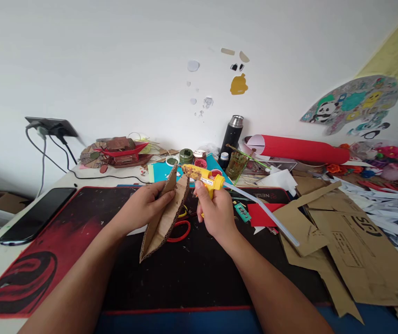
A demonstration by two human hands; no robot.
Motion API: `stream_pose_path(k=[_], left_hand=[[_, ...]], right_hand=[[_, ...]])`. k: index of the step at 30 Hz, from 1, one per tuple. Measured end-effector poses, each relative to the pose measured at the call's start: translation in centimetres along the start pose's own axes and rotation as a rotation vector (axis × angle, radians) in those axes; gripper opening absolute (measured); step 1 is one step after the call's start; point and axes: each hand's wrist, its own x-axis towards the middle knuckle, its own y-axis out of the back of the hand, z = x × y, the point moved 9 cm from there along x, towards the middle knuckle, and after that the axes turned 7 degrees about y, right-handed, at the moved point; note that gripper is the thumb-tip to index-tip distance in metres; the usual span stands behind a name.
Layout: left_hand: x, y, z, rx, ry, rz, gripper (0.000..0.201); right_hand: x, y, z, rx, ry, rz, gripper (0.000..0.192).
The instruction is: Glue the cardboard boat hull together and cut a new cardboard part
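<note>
In my left hand [146, 202] is a boat-shaped cardboard piece [166, 218] with raised sides and a pointed lower end, gripped by its left wall. My right hand [215, 211] is wrapped round the handle of a yellow hot glue gun [208, 178]. Its stained front end is close to the upper end of the cardboard; whether they touch I cannot tell. A long translucent glue stick [261, 206] sticks out from the back of the gun. Beneath the cardboard lie scissors with a red handle [180, 232] on the black desk mat [192, 283].
Flat cardboard sheets [355, 260] and white paper strips [397, 222] cover the right side. A phone [39, 215] lies at the left. Along the wall stand a red model boat [125, 150], paint jars [186, 156], a black thermos [233, 134] and a red paper roll [299, 149].
</note>
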Motion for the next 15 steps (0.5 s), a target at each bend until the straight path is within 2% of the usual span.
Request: stream_pose_path(k=[15], left_hand=[[0.04,-0.1,-0.12,0.001,0.007,-0.005,0.045]], right_hand=[[0.02,0.03,-0.03,-0.005,0.001,-0.002,0.053]])
